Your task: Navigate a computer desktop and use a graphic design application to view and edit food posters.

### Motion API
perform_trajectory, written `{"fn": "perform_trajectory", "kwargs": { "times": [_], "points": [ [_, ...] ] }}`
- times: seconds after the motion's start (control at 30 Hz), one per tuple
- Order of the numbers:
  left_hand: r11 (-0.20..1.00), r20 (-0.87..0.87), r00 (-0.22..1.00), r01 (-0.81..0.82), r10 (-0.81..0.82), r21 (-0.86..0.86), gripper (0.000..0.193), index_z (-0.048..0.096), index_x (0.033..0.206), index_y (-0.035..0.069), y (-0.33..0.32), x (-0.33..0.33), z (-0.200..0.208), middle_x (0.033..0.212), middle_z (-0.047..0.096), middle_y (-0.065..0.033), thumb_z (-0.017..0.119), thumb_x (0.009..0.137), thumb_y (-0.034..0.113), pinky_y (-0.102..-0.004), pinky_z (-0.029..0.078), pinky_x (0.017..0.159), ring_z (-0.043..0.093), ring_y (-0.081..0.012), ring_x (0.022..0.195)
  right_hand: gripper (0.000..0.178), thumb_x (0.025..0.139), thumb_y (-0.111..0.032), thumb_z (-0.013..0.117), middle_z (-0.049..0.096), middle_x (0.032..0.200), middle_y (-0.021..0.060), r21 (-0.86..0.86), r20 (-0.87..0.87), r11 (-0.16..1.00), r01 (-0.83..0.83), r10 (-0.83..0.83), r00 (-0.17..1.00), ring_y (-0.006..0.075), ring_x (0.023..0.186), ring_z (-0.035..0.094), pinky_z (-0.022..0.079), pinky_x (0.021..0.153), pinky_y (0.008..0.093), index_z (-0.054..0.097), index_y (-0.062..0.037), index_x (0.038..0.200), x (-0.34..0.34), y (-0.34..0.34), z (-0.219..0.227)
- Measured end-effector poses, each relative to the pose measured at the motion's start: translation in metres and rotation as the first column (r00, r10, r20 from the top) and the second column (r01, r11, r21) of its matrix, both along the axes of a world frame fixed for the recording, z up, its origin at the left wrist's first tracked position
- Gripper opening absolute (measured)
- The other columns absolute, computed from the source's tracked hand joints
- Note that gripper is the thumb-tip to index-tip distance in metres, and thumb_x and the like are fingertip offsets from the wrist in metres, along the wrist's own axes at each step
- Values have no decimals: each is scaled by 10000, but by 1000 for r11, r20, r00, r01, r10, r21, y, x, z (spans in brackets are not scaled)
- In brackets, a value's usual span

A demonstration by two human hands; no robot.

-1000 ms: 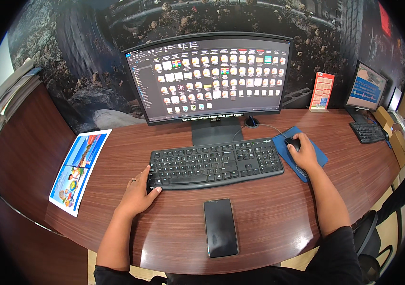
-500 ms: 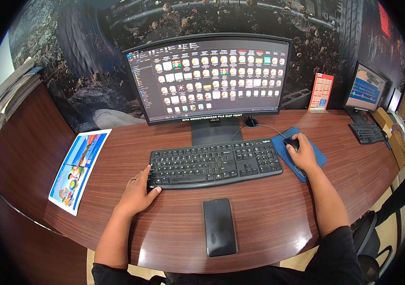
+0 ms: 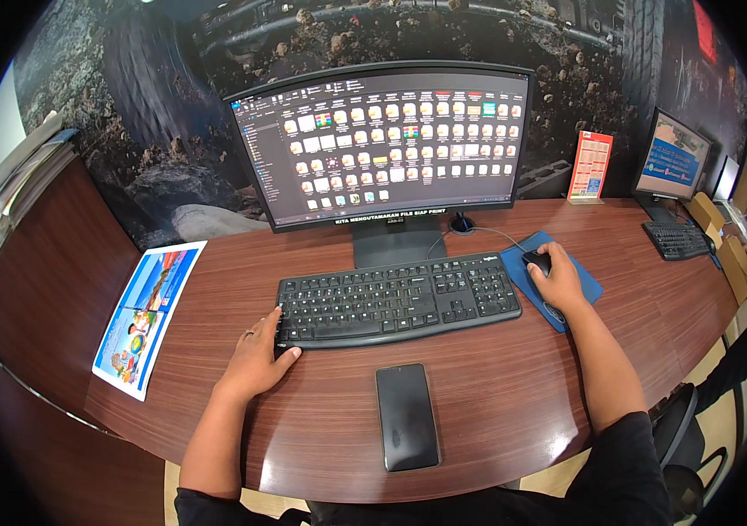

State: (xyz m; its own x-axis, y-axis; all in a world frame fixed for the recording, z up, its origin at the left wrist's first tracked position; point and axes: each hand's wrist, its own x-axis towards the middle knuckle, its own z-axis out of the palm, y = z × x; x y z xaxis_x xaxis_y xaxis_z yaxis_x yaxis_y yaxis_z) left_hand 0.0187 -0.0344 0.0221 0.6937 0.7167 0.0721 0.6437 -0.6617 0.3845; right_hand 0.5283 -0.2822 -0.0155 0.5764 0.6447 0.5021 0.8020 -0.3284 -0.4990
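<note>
My right hand [image 3: 557, 279] rests over a black computer mouse [image 3: 534, 260], its fingers curled around it on a blue mouse pad [image 3: 582, 279]. At the left end of the black keyboard [image 3: 364, 309] lies my left hand [image 3: 257, 358], its thumb apart from the fingers and its fingertips at the keyboard's edge. The hand grips nothing. Behind the keyboard, a wide curved monitor [image 3: 391, 153] displays rows of file icons on a dark window. A phone [image 3: 407, 416] with a dark screen lies face up on the brown wooden desk [image 3: 321, 412], between my forearms.
A colourful printed sheet [image 3: 147, 320] lies at the left beside a wooden partition [image 3: 58, 272] topped with stacked papers [image 3: 36, 175]. To the right stand a red sign [image 3: 591, 167], a second monitor [image 3: 673, 160] and another keyboard [image 3: 676, 240]. A chair [image 3: 676, 425] is at the lower right.
The view has shifted very slightly. Both hands stay in place, the left at the keyboard edge and the right on the mouse; the screen shows the same icons.
</note>
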Motion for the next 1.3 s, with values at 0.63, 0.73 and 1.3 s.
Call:
{"fn": "perform_trajectory", "kwargs": {
  "times": [0.63,0.73,1.3],
  "points": [
    [1000,11,1000,-1,1,-9,848,331,1614,-17,2,-1,-2,1530,495,-350,743,946,305,-501,363,1212,460,-471,1455,348,894,-185,753,651,1163,192,10,-5,1000,-3,3,1000,405,1109,644,510,936,461,573,-33,1149,-2,0,1],
    [1000,15,1000,-6,6,-14,846,333,1611,-23,1,0,0,1522,503,-351,742,946,305,-499,364,1211,465,-472,1450,349,892,-187,754,652,1159,190,7,2,1000,1,-1,1000,405,1110,645,511,937,461,574,-35,1150,-2,0,1],
    [1000,18,1000,-5,5,-12,848,336,1603,-46,2,-1,-1,1525,503,-349,738,944,303,-493,362,1212,465,-471,1449,340,892,-194,757,656,1166,193,11,-19,1000,10,-9,1000,414,1123,640,507,945,466,581,-35,1136,-5,0,3]
  ]
}}
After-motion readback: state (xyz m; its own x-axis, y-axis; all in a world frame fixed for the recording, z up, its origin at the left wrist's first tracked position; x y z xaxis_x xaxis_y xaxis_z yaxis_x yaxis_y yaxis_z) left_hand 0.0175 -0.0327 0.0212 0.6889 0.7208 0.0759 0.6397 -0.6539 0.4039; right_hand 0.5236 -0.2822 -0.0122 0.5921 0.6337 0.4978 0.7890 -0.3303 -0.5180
